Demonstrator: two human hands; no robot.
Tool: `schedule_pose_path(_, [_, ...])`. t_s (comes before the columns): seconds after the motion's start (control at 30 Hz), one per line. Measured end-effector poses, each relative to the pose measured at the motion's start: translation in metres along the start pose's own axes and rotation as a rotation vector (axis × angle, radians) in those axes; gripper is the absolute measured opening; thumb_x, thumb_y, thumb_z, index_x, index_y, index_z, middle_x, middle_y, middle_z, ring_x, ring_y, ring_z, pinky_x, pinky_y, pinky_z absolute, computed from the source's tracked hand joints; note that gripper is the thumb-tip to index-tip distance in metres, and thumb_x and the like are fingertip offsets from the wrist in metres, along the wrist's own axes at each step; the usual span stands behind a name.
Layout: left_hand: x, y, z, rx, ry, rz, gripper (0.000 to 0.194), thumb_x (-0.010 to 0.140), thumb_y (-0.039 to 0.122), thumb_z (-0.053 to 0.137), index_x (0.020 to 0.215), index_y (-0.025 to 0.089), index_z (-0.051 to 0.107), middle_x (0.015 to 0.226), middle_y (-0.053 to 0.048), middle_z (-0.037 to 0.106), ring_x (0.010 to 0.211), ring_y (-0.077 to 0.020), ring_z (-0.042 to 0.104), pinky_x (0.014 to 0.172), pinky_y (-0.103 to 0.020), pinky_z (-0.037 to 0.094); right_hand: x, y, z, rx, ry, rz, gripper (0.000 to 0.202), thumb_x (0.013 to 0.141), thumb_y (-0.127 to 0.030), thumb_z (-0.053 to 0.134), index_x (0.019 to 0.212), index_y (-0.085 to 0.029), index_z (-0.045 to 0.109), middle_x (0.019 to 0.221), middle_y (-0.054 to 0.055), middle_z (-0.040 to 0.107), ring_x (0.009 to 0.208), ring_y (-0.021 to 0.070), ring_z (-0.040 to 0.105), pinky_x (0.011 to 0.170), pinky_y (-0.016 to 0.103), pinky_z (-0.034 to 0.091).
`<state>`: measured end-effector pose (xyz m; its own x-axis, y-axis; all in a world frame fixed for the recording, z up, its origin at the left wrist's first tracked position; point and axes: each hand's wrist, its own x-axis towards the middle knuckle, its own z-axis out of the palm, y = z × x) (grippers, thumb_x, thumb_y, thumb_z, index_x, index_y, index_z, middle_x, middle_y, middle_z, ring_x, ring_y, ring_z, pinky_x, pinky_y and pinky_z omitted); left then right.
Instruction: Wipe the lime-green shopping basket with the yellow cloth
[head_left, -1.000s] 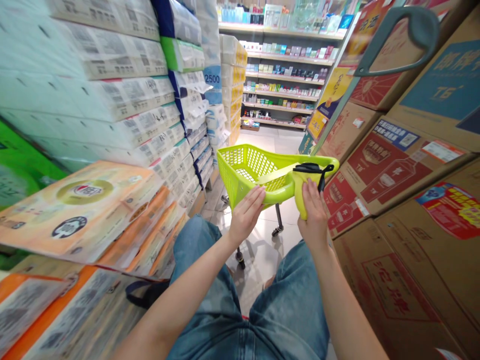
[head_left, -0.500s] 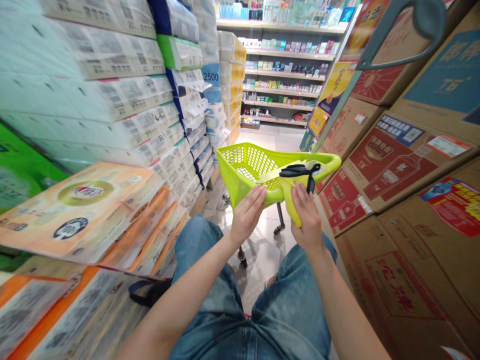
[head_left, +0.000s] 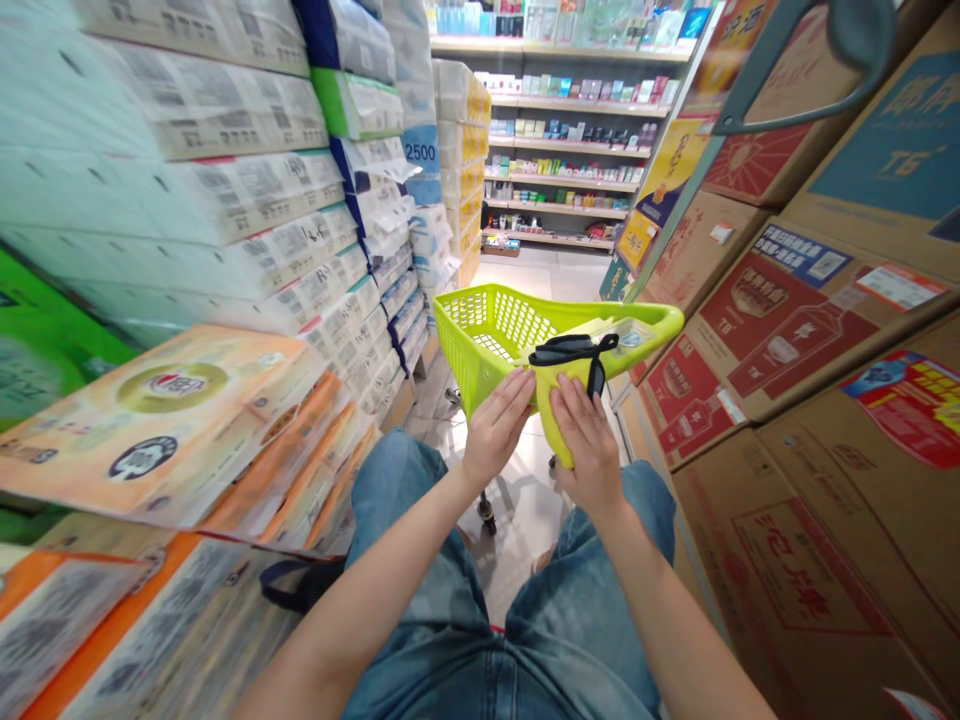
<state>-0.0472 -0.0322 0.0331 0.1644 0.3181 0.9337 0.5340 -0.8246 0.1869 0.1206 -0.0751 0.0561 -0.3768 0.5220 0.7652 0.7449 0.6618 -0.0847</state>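
A lime-green shopping cart [head_left: 480, 355] with a perforated basket stands in front of my knees. My left hand [head_left: 496, 425] has its fingers pressed together on the near rim of the basket, right beside a yellow piece of cloth. This yellow cloth with black trim and a black strap [head_left: 559, 400] drapes over the rim, its lower tip hanging outside. My right hand [head_left: 589, 445] is closed on the cloth, fingers over its front; the thumb is hidden. Behind it, a pale label panel [head_left: 634, 335] lies on the cart's handle section.
Wrapped tissue packs [head_left: 262, 190] are stacked high at left, with an orange pack [head_left: 150, 410] nearer me. Cardboard boxes [head_left: 795, 330] line the right side. A grey hook-shaped handle [head_left: 862, 60] juts in at top right. Shelves of small goods [head_left: 570, 150] stand beyond the tiled floor.
My right hand has moved left along the rim with the yellow cloth, closer to my left hand. More of the label panel shows. My left hand and the cart have hardly moved.
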Motion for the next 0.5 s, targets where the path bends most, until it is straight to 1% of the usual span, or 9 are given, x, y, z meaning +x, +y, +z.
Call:
schedule_pose_path(0.13, [0.002, 0.001, 0.0, 0.005, 0.005, 0.012, 0.056, 0.099, 0.011, 0.052, 0.152, 0.02, 0.038, 0.142, -0.014, 0.06, 0.139, -0.0221, 0.051, 0.114, -0.044, 0.048, -0.003, 0.042, -0.006, -0.004, 0.103, 0.101, 0.078, 0.082, -0.003, 0.038, 0.158, -0.02, 0.029, 0.16, 0.013, 0.04, 0.151, 0.0257, 0.033, 0.121, 0.054, 0.033])
schedule_pose_path(0.2, [0.003, 0.002, 0.001, 0.008, 0.014, 0.012, 0.055, 0.099, 0.011, 0.052, 0.152, 0.019, 0.039, 0.141, -0.014, 0.06, 0.139, -0.0217, 0.05, 0.114, -0.043, 0.048, -0.002, 0.049, -0.005, -0.025, 0.144, 0.158, 0.077, 0.082, -0.003, 0.038, 0.157, -0.02, 0.031, 0.16, 0.013, 0.04, 0.151, 0.0265, 0.034, 0.121, 0.055, 0.032])
schedule_pose_path(0.27, [0.003, 0.003, 0.002, 0.006, 0.013, 0.002, 0.054, 0.1, 0.012, 0.051, 0.152, 0.02, 0.038, 0.142, -0.014, 0.06, 0.139, -0.0215, 0.05, 0.114, -0.043, 0.048, 0.0, 0.04, -0.002, -0.031, 0.157, 0.216, 0.078, 0.082, -0.004, 0.039, 0.157, -0.02, 0.03, 0.161, 0.013, 0.038, 0.151, 0.0272, 0.033, 0.121, 0.056, 0.031])
schedule_pose_path(0.33, [0.003, 0.004, 0.003, 0.0, 0.011, -0.011, 0.054, 0.1, 0.012, 0.05, 0.153, 0.021, 0.038, 0.143, -0.013, 0.059, 0.139, -0.0217, 0.05, 0.113, -0.043, 0.049, 0.001, 0.018, 0.003, -0.02, 0.144, 0.249, 0.079, 0.082, -0.005, 0.039, 0.159, -0.02, 0.026, 0.162, 0.014, 0.035, 0.152, 0.0275, 0.031, 0.122, 0.057, 0.03])
schedule_pose_path(0.37, [0.003, 0.004, 0.002, -0.004, 0.01, -0.016, 0.054, 0.1, 0.012, 0.049, 0.153, 0.021, 0.038, 0.143, -0.013, 0.059, 0.139, -0.0219, 0.051, 0.113, -0.044, 0.049, 0.002, 0.005, 0.006, -0.012, 0.126, 0.237, 0.08, 0.082, -0.005, 0.039, 0.159, -0.019, 0.023, 0.162, 0.014, 0.034, 0.152, 0.0274, 0.03, 0.122, 0.056, 0.03])
schedule_pose_path(0.43, [0.002, 0.003, 0.001, -0.007, 0.017, -0.019, 0.054, 0.101, 0.012, 0.048, 0.153, 0.021, 0.038, 0.143, -0.014, 0.059, 0.139, -0.022, 0.051, 0.114, -0.044, 0.048, 0.003, -0.016, 0.01, -0.006, 0.07, 0.168, 0.081, 0.082, -0.006, 0.038, 0.16, -0.018, 0.02, 0.161, 0.014, 0.036, 0.153, 0.0263, 0.028, 0.122, 0.054, 0.03])
schedule_pose_path(0.5, [0.001, 0.002, -0.001, -0.005, 0.022, -0.016, 0.053, 0.101, 0.012, 0.047, 0.153, 0.021, 0.038, 0.144, -0.014, 0.058, 0.139, -0.0221, 0.05, 0.114, -0.042, 0.048, 0.003, -0.025, 0.01, -0.012, 0.024, 0.078, 0.081, 0.081, -0.005, 0.038, 0.16, -0.017, 0.02, 0.158, 0.014, 0.042, 0.153, 0.0248, 0.028, 0.123, 0.052, 0.03])
